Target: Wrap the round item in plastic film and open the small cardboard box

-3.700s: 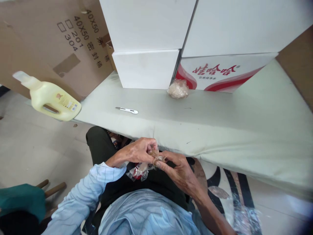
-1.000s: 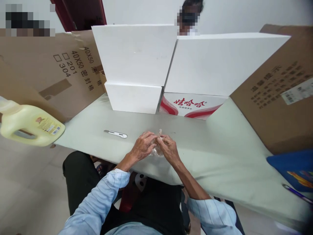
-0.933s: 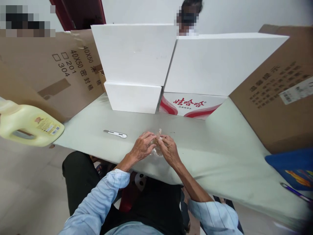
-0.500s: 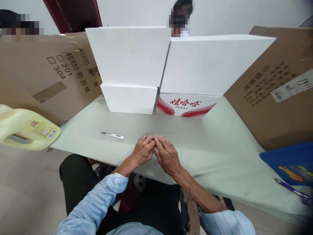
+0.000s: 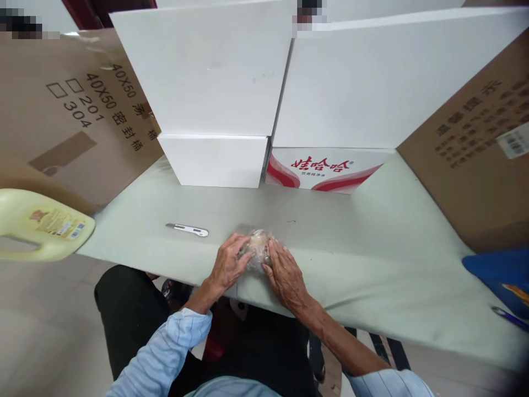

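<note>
A small clear plastic bag of pale beige stuff (image 5: 258, 246) lies on the pale green table (image 5: 372, 264), near its front edge. My left hand (image 5: 227, 264) grips the bag's left side with curled fingers. From the right, my right hand (image 5: 285, 273) presses against the bag, fingers on it. The bag shows between the two sets of fingertips; its lower part is hidden by them.
A small white utility knife (image 5: 187, 229) lies left of my hands. White boxes (image 5: 215, 99) and a red-printed box (image 5: 326, 171) stand at the back. Cardboard boxes (image 5: 475, 165) flank both sides. A yellow jug (image 5: 41, 229) is at far left, a blue object (image 5: 502, 278) at far right.
My hands came up from my lap to the table and now hold the clear bag there. In the last half second they parted slightly, so the bag shows between them.
</note>
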The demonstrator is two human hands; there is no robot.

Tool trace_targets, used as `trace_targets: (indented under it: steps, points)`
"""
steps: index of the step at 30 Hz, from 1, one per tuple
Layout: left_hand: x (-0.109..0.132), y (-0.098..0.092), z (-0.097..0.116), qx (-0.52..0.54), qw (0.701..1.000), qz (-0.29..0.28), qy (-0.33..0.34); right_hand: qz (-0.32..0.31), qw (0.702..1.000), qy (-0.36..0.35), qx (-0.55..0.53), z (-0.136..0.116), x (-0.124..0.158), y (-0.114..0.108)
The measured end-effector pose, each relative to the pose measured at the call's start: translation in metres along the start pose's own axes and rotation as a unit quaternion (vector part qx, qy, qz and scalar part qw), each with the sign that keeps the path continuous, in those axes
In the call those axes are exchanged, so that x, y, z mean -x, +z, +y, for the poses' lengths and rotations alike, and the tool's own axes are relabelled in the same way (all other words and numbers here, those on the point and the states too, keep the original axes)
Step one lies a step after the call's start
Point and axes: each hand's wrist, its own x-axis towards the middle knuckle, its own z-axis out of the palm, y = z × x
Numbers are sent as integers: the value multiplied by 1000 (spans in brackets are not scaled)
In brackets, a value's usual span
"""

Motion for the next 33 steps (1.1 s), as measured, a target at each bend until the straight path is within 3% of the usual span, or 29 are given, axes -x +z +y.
trace_targets:
  steps: [6, 11, 14, 18, 21, 24, 29, 33]
  points:
    - [6, 12, 20, -12, 998, 56, 26, 9, 1000, 4, 6, -3, -1, -1]
    - [17, 6, 29, -140, 989, -11, 52, 9, 1000, 5, 8, -6, -2, -2]
    - [12, -13, 26, -77, 993, -51, 68, 10, 1000, 2, 8, -6, -3, -3]
    - [-14, -31, 9, 38, 999, 6, 26, -2, 1000, 5, 7, -5, -3, -4]
    - [-30, -23, -6, 57, 997, -33, 50, -5, 1000, 6, 8, -4, -2, -3]
    - [-28, -9, -14, 62, 992, -75, 76, -8, 1000, 5, 4, -4, -1, -3]
    - [-10, -9, -12, 60, 995, -29, 75, -9, 1000, 9, 0, -3, 0, 0]
    - [-14, -16, -7, 76, 994, -47, 59, -14, 1000, 14, 9, -3, -1, -1]
